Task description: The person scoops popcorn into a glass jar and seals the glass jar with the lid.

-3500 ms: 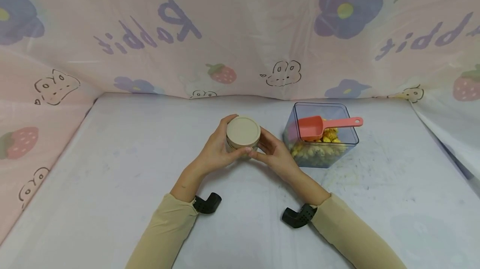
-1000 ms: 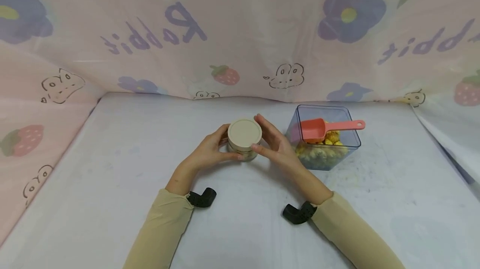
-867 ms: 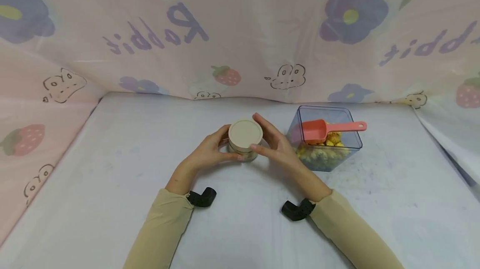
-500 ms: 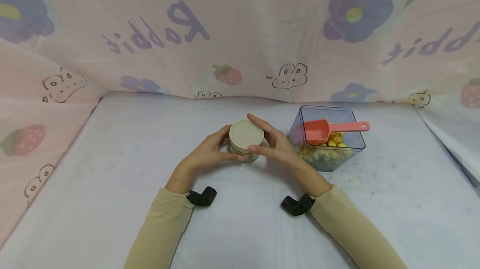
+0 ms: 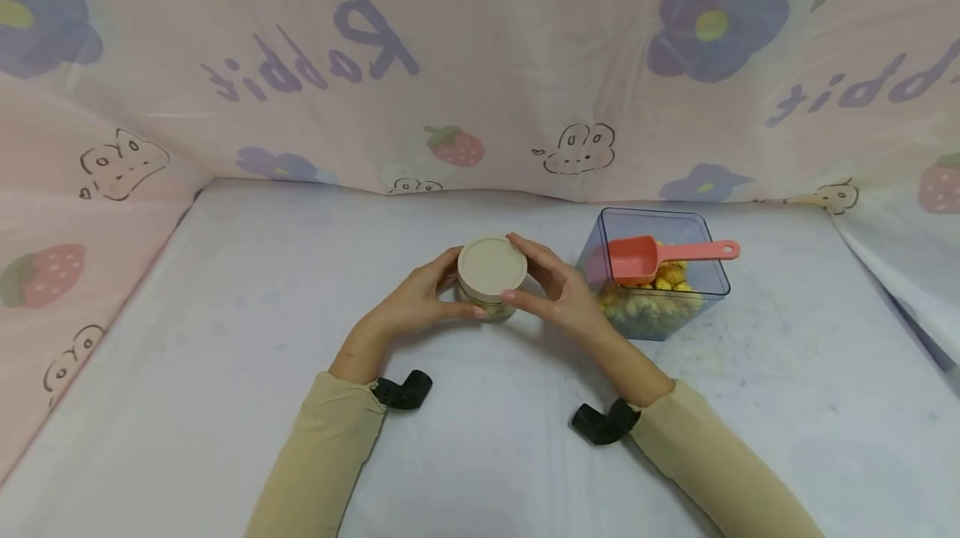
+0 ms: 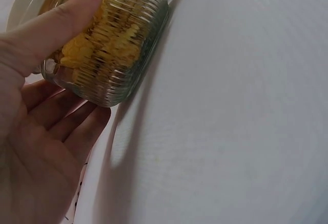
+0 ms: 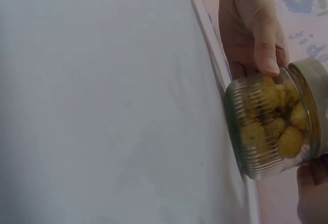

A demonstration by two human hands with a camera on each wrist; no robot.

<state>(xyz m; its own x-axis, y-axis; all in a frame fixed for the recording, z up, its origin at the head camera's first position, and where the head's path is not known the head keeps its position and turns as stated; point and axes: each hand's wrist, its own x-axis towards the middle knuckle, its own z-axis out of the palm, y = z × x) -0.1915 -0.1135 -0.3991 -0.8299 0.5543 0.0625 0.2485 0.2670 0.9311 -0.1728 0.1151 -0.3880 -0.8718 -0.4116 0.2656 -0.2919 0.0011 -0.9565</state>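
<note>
A ribbed glass jar [image 6: 115, 44] of yellow popcorn stands on the white table, with a round cream lid [image 5: 492, 269] on its mouth. My left hand [image 5: 420, 302] grips the glass body low down, thumb in front and fingers behind. In the right wrist view, the left thumb [image 7: 266, 57] presses against the ribbed side. My right hand [image 5: 562, 296] holds the lid's edge from the right, thumb at the front and fingertips at the back. Only a little of the right hand [image 7: 313, 196] shows in its own wrist view, beside the lid.
Right of the jar is a clear bluish square bin [image 5: 667, 294] partly filled with popcorn [image 5: 671, 275]. A coral-pink scoop [image 5: 633, 260] lies in it, its handle jutting over the right rim. A patterned curtain [image 5: 487, 79] hangs behind and along the sides of the table.
Since the oldest frame, my left hand has slid from near the lid down to the glass. The right fingers have moved around the lid's edge, lately back to the right. The jar stays in place.
</note>
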